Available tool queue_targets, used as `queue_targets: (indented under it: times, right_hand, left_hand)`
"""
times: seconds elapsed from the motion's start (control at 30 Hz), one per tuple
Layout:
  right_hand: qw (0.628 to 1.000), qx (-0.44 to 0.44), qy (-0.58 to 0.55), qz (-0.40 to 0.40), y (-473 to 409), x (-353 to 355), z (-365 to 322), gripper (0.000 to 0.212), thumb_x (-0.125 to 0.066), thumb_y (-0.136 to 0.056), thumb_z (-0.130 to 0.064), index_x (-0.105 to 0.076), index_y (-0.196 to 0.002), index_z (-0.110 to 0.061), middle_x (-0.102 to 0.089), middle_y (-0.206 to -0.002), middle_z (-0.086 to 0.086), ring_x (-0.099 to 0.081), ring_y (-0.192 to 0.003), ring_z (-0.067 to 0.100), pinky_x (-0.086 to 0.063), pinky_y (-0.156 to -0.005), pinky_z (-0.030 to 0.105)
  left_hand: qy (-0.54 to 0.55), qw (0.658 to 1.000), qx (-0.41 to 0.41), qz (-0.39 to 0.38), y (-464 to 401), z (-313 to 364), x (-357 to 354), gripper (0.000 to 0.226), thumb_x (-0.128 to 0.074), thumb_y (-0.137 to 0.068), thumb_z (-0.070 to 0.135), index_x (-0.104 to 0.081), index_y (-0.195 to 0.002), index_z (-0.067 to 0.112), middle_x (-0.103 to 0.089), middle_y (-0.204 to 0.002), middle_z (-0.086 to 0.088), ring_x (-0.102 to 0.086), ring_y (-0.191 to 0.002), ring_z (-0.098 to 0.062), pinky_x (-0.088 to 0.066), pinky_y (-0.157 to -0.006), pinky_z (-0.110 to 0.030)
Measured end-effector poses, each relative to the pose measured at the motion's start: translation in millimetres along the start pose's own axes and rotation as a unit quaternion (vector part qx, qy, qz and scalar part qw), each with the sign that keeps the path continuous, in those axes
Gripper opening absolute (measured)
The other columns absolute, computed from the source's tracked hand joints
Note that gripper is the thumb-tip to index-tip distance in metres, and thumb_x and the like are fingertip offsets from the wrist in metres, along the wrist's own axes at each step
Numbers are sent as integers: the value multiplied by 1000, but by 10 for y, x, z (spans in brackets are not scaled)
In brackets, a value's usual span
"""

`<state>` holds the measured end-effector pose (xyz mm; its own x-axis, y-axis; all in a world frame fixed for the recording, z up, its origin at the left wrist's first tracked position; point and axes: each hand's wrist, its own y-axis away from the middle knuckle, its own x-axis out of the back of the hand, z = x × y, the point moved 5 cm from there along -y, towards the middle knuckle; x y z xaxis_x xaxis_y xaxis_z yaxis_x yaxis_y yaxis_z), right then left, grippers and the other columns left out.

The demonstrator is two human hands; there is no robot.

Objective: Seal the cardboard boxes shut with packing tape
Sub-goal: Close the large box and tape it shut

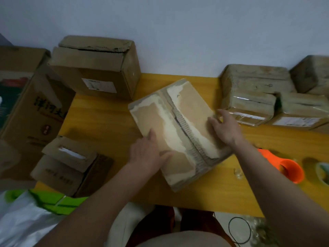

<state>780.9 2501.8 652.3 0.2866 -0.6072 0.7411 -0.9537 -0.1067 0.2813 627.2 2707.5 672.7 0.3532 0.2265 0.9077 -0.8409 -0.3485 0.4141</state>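
Left hand [148, 152] grip spread flat on torn box [176, 132]; right hand [225, 127] curled over its edge.

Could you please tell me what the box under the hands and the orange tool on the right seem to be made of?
Box: corrugated cardboard, matte; its torn top skin bares fluted ridges along the seam. Orange tool: probably smooth moulded plastic, judging by its even bright colour.
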Motion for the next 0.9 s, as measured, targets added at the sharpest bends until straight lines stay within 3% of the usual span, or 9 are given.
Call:
queue_targets:
  times: [0.07,0.13,0.2,0.37,0.47,0.53,0.63,0.77,0.9]
  right_hand:
    - [994,-22,-10,109,274,92,248,56,-57,-93,-32,-39,-141,-9,-42,-145,14,-36,-135,31,-28,-112,43]
    - [984,-73,-89,139,484,43,466,60,-56,-95,-28,-32,-144,-3,-35,-147,17,-31,-137,32,-26,-114,45]
    - [975,-106,-164,104,487,-57,594,58,-50,-98,-26,-27,-146,-3,-29,-150,17,-30,-138,31,-27,-115,47]
    - [973,-33,-228,29,71,-15,493,49,-42,-100,-13,-28,-147,-12,-30,-150,11,-32,-137,26,-29,-114,45]
    - [966,-23,-258,-1,-32,47,404,55,-39,-99,-4,-21,-151,-12,-26,-155,6,-26,-141,21,-24,-117,35]
    - [954,-15,-298,-33,10,76,398,58,-38,-99,-2,-19,-152,-14,-30,-153,1,-30,-139,16,-26,-115,33]
    - [948,-27,-316,-37,138,168,635,58,-42,-100,-5,-17,-152,-15,-31,-151,2,-32,-138,16,-29,-113,33]
    - [985,-89,-115,92,242,464,1372,50,-60,-93,-13,-40,-137,-1,-46,-139,18,-41,-131,32,-35,-107,41]
    - [968,-184,72,152,407,641,1927,62,-81,-72,-27,-48,-112,8,-51,-115,28,-45,-111,42,-35,-92,45]
  left_hand:
    - [-74,991,-107,37,43,108,142,96,-56,-73,78,-29,-145,22,-28,-146,-8,-27,-133,-30,-28,-109,-45]
    - [-86,958,-271,-26,125,278,48,114,-64,-62,79,-8,-152,34,10,-160,-6,11,-145,-32,2,-118,-54]
    - [-152,915,-364,-83,170,384,-220,133,-72,-61,72,21,-148,35,37,-152,-5,36,-138,-31,22,-110,-56]
    - [-208,880,-425,39,105,747,-464,118,-57,-83,62,37,-142,23,40,-148,-9,34,-138,-30,18,-114,-52]
    - [-200,882,-424,47,117,1087,-579,118,-54,-80,69,27,-148,16,31,-154,-10,25,-144,-30,14,-116,-52]
    - [-166,911,-374,51,163,1299,-629,121,-59,-74,71,15,-152,14,18,-160,-11,14,-147,-32,9,-118,-53]
    - [-120,940,-312,70,175,1593,-612,117,-58,-79,66,19,-150,16,21,-160,-10,18,-147,-32,10,-118,-53]
    - [-85,961,-252,81,78,1898,-537,114,-57,-82,65,21,-150,18,24,-159,-10,22,-146,-33,7,-117,-56]
    - [-73,973,-202,89,-44,2104,-521,117,-58,-80,68,21,-150,18,21,-159,-11,21,-146,-33,13,-116,-54]
